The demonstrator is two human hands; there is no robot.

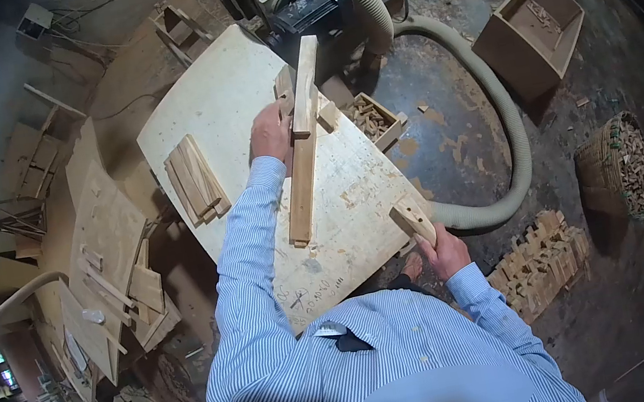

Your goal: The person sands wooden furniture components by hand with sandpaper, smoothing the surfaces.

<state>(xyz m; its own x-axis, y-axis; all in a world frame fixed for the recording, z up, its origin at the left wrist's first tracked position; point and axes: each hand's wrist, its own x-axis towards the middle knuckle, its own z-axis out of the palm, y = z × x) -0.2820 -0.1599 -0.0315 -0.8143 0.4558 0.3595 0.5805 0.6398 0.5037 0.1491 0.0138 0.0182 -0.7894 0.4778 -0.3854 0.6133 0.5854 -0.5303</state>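
My left hand point(271, 132) reaches over a pale plywood work surface point(234, 72), its fingers closed at the near end of a short wooden piece point(284, 82). Right beside it, a long wooden bar point(306, 77) slants toward the machine, and another long wooden strip point(305, 191) runs toward me. Near the right corner of the surface, my right hand point(450, 252) grips a small wooden block point(416, 220) with dark holes in it. The left hand's fingertips are partly hidden by the wood.
Several flat wooden slats point(194, 179) lie at the surface's left side. Behind stands a motor point(313, 13) with a thick grey hose point(506, 113) looping right. A box of small pieces point(391, 133), a woven basket point(603, 165), stacked blocks point(542, 263) and an open wooden box point(514, 57) stand around.
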